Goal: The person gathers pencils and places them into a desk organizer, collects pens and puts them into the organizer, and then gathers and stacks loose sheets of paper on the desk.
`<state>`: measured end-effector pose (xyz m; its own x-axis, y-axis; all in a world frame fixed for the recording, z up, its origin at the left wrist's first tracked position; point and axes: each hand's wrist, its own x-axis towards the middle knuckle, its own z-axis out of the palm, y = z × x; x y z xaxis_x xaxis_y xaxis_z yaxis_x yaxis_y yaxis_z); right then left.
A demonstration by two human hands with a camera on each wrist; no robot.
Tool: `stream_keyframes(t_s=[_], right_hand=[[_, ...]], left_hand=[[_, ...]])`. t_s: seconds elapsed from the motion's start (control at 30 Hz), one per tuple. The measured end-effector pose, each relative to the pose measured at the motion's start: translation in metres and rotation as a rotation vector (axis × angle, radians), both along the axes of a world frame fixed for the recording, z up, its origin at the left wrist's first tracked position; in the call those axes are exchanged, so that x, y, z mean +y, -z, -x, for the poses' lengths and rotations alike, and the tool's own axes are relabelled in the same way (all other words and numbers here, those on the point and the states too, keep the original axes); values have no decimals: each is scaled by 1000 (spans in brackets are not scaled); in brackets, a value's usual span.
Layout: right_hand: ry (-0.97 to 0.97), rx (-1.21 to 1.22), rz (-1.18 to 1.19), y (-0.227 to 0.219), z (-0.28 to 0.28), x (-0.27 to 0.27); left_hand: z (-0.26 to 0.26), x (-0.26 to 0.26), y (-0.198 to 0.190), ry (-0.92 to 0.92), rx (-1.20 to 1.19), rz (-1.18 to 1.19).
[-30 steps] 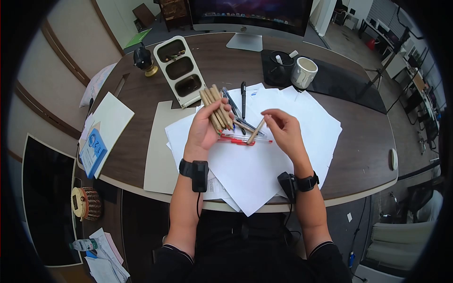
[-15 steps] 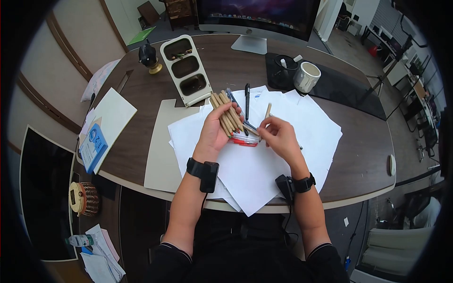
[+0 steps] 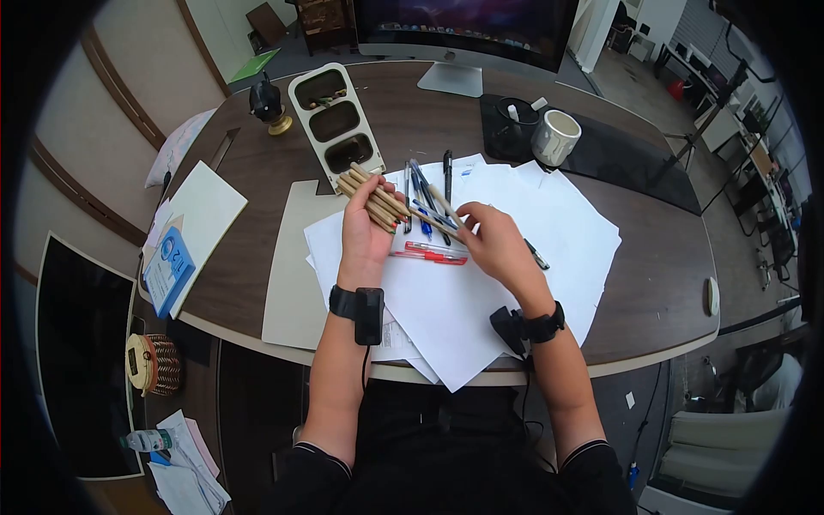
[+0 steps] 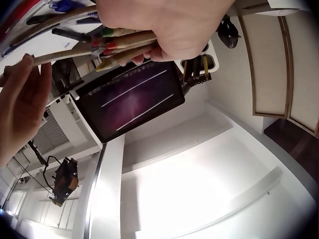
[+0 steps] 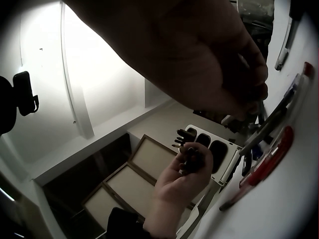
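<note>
A bundle of wooden colored pencils (image 3: 373, 199) lies in my left hand (image 3: 365, 236), its fingers curled round them above the papers. Red, green and yellow pencil tips (image 4: 112, 50) show in the left wrist view. My right hand (image 3: 498, 245) pinches one more wooden pencil (image 4: 65, 56) between thumb and fingers, its free end pointing toward the bundle. Below, a loose pile of pens (image 3: 422, 193) lies on white sheets of paper (image 3: 446, 318), with red pens (image 3: 433, 251) in front of it. A black pen (image 3: 447, 172) lies just behind.
Behind my left hand stands a white organizer (image 3: 365, 107) with three compartments, the farthest holding small items. A mug (image 3: 556, 139) and a round black mesh holder (image 3: 512, 137) stand at the back right. The monitor (image 3: 459, 30) is beyond. A board with papers (image 3: 206, 202) lies at left.
My left hand has shifted left with the bundle, which now slants more. The right hand has moved left, and its pencil now leans leftward over the pens.
</note>
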<state>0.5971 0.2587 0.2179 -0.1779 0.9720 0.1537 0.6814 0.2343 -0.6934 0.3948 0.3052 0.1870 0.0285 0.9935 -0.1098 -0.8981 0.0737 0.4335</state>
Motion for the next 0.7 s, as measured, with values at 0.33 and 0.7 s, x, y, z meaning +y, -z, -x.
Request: stream_keyframes(t_s=[0.33,0.7], right_hand=[[-23,-397,-79,22,20,9],[26,516,248,-5,1,7]], left_hand=[[-4,2,5,-4,55,4],[-24,-6,1,113,161,72]])
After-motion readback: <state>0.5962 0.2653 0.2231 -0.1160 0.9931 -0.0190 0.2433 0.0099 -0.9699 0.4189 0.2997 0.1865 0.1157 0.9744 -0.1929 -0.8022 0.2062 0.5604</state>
